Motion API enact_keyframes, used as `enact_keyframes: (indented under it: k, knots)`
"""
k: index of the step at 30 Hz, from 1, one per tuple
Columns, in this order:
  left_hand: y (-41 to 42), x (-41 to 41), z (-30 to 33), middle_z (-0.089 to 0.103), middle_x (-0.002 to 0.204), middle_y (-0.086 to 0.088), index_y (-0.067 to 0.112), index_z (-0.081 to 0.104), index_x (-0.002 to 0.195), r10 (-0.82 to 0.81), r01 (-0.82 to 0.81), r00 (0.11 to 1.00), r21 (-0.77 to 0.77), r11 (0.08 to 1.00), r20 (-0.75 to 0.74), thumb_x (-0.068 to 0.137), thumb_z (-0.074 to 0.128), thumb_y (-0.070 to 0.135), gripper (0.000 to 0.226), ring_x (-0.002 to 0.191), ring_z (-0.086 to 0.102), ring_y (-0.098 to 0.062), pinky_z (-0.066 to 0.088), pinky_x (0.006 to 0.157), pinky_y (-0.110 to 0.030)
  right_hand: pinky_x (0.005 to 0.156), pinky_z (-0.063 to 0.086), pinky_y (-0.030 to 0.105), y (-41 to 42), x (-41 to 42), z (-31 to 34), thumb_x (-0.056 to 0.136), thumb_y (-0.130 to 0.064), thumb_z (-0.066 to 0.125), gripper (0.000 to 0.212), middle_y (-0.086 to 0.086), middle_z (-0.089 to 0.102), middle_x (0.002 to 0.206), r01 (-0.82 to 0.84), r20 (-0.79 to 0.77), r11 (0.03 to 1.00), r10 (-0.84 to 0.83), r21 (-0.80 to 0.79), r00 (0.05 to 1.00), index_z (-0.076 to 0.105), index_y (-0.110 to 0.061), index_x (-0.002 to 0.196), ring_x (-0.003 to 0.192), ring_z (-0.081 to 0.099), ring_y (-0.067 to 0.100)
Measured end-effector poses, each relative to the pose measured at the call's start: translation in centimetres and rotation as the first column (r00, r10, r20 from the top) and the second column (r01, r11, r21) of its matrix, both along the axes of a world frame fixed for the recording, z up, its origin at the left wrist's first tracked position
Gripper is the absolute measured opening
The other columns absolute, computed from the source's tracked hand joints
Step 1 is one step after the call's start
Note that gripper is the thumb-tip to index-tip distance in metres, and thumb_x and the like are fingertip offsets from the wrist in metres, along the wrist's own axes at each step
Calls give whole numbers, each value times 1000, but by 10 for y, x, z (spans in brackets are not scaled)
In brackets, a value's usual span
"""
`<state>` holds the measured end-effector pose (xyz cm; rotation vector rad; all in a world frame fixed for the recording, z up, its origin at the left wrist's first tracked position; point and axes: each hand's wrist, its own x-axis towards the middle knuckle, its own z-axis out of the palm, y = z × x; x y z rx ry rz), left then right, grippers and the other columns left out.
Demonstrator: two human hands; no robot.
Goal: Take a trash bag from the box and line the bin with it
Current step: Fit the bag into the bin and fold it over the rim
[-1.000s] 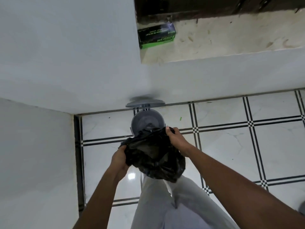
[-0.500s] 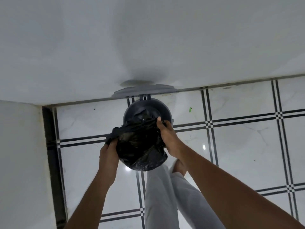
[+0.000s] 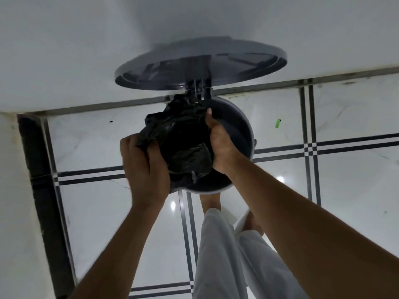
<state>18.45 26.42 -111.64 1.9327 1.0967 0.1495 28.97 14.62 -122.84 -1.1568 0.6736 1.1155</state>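
A crumpled black trash bag [image 3: 183, 145] hangs over the open mouth of a round grey bin [image 3: 244, 130] that stands on the tiled floor by the wall. My left hand [image 3: 144, 167] grips the bag's left edge in a fist. My right hand [image 3: 220, 147] holds the bag's right edge, fingers curled over it inside the bin's rim. The bag's lower part sits within the bin and covers its left half. The bin's grey lid [image 3: 200, 63] stands raised on its hinge against the wall. The box of bags is out of view.
A white wall [image 3: 86, 50] runs behind the bin and another stands at the left. My legs in white trousers [image 3: 224, 255] and bare feet are just in front of the bin. A small green scrap [image 3: 278, 123] lies on the floor to the right.
The view has dropped much closer to the bin. Both hands have carried the bag down over the bin's mouth, and the lid now appears large and raised.
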Motion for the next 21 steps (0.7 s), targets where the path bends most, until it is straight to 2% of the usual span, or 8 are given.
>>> enact_keyframes:
  k: [2,5,6,8,12,15,19,21]
  knots:
    - [-6,4,-22,52,111,8,24,57,101,-22,22,1000,-37,999,0,113,44,27,17,104,54,5,44,92,-13,114,54,56,-3,4,8,67,-93,78,93,4,81,130,-4,84,995,12,-98,996,72,-32,136,124,76,31]
    - [-15,8,-67,61,115,-16,17,60,99,-7,0,999,-174,985,-41,112,45,39,30,109,62,-28,56,100,-53,111,56,48,-19,6,21,103,-62,68,33,-5,78,116,-40,253,953,120,-300,960,65,-34,119,114,74,19]
    - [-18,10,-77,65,119,-15,19,65,107,6,-20,998,-217,976,-63,110,45,45,33,116,62,-33,54,102,-59,111,57,47,-26,4,22,106,-56,66,26,-5,78,115,-48,293,944,149,-327,945,64,-34,119,113,73,18]
    - [-22,14,-92,70,128,-3,38,71,122,67,-99,992,-333,938,-107,106,48,53,31,127,61,-32,48,113,-58,110,57,48,-38,0,27,107,-53,67,24,-5,79,113,-60,356,937,189,-344,915,67,-31,117,112,74,18]
    - [-25,42,-92,78,124,-3,16,73,134,164,-245,967,-554,796,-192,108,54,43,42,120,69,-25,49,116,-51,111,57,49,-46,-6,33,107,-50,69,25,-4,79,113,-44,376,921,200,-386,905,71,-27,117,113,74,18]
    - [-18,60,-90,80,121,-1,21,74,129,158,-208,978,-605,768,-136,111,55,39,32,116,73,-21,53,110,-43,106,57,43,-49,-4,41,109,-52,63,27,-7,77,110,-60,408,895,260,-442,875,70,-26,116,110,72,14]
    - [-2,44,-83,73,137,1,28,64,146,49,-94,994,-519,850,-100,107,55,48,44,129,67,-24,51,116,-51,84,53,23,-56,-9,54,112,-48,60,29,-12,74,104,-10,465,833,319,-553,826,69,-21,112,100,69,6]
    - [3,26,-74,73,132,3,25,65,143,-15,-41,992,-418,907,-128,109,53,48,43,125,67,-20,54,109,-45,73,48,11,-64,-16,59,112,-44,61,23,-14,72,97,45,504,817,311,-575,806,66,-22,105,93,67,1]
